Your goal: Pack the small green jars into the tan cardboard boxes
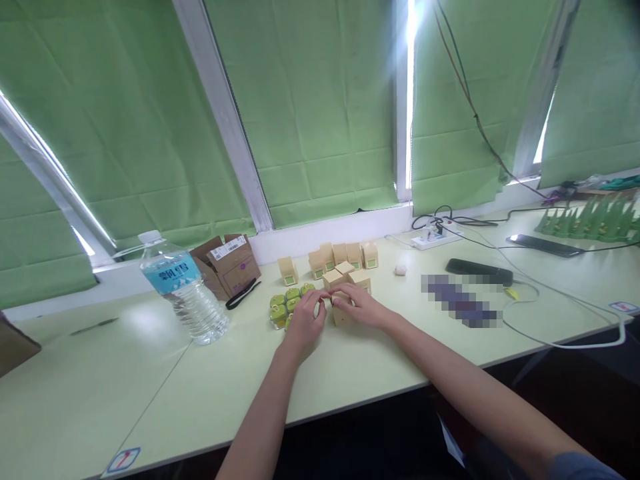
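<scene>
A: What do we count on the counter?

B: Beyond the hands we make it about nine small beige boxes: one apart on the left, five along the back, three bunched in front of those.

A: Plus one more, the near box, on the counter between the hands.

B: Just left of it we see at least six green-topped containers; the left hand covers some, so we can't give a full number.

A: Farther out we have one water bottle, one open carton, one power strip and two dark flat devices.

B: How do we find the hands?

A: Both forearms slant inward. The left has its fingers bent, thumb and fingertips close together by the box's upper left edge. The right hand arches over the top, half curled.

B: We can't tell whether either actually grips the box.
</scene>
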{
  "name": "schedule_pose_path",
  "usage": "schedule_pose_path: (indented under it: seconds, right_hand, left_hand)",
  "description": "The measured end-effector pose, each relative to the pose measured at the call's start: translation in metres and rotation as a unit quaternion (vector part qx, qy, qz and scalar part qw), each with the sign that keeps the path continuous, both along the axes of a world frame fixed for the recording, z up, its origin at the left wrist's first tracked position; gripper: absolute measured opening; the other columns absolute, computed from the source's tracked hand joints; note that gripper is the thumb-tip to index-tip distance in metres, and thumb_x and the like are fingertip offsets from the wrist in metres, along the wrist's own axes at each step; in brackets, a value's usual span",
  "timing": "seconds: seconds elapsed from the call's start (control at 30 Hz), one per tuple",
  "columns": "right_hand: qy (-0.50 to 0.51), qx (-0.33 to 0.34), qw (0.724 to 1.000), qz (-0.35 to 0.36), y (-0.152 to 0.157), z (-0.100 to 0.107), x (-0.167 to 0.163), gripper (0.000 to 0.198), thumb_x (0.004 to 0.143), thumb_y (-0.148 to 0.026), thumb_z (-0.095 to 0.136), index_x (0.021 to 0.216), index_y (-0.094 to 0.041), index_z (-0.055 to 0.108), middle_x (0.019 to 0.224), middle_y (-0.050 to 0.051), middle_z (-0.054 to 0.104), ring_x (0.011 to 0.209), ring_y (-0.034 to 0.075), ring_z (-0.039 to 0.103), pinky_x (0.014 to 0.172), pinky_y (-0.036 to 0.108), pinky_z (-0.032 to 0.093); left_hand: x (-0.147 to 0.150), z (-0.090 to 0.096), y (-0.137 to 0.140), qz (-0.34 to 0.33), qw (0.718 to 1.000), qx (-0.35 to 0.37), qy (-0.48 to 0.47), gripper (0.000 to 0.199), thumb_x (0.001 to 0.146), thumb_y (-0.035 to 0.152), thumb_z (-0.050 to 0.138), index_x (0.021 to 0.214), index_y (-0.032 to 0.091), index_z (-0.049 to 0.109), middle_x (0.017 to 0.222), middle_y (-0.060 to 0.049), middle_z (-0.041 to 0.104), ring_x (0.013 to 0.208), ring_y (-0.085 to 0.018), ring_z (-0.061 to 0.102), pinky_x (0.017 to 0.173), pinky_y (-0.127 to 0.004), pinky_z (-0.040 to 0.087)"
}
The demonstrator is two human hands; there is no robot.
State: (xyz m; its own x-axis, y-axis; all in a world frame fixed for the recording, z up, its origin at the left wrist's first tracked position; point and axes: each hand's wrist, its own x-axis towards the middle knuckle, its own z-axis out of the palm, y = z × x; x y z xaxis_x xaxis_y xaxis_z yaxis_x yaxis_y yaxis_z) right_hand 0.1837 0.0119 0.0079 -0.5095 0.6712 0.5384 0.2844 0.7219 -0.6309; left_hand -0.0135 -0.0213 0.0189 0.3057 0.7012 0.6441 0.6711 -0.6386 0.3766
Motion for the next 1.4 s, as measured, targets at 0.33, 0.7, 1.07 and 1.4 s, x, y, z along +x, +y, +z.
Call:
schedule_pose_path:
  seconds: [0.33,0.7,1.07,1.4]
  right_hand:
    - [-0.011,-0.008,1.000,0.005,-0.0023,0.0033,0.0012,0.033,0.100,-0.045,0.043,0.121,-0.025,0.059,0.125,0.007,0.062,0.120,0.024,0.053,0.104,0.043,0.040]
    - [-0.012,-0.018,1.000,0.015,-0.0037,0.0052,0.0032,0.032,0.100,-0.045,0.044,0.121,-0.024,0.057,0.125,0.007,0.061,0.119,0.024,0.054,0.102,0.043,0.041]
    - [-0.020,-0.015,1.000,0.012,-0.0022,0.0022,0.0029,0.032,0.096,-0.041,0.054,0.122,-0.025,0.058,0.127,0.008,0.060,0.121,0.025,0.054,0.104,0.044,0.041]
    - [-0.063,-0.008,0.998,0.004,0.0003,-0.0006,0.0050,0.044,0.088,-0.031,0.063,0.131,-0.026,0.056,0.131,0.009,0.059,0.124,0.027,0.052,0.107,0.047,0.040]
  left_hand:
    - [0.0008,0.0015,-0.0018,-0.017,1.000,0.004,0.018,0.029,0.091,0.011,0.046,0.107,0.022,0.067,0.103,-0.005,0.069,0.095,-0.018,0.063,0.087,-0.033,0.049]
    - [-0.0014,-0.0003,0.0002,-0.047,0.999,0.010,0.012,0.013,0.091,0.022,0.057,0.099,0.021,0.067,0.095,-0.004,0.069,0.088,-0.017,0.064,0.082,-0.031,0.050]
    - [-0.0013,-0.0022,0.0044,-0.021,0.999,-0.008,0.028,0.030,0.084,0.003,0.044,0.092,0.021,0.067,0.102,-0.005,0.066,0.096,-0.019,0.062,0.089,-0.035,0.049]
    - [-0.0028,-0.0043,0.0026,0.024,0.998,-0.003,0.058,0.033,0.088,0.007,0.044,0.104,0.024,0.067,0.102,-0.004,0.066,0.097,-0.020,0.061,0.089,-0.037,0.048]
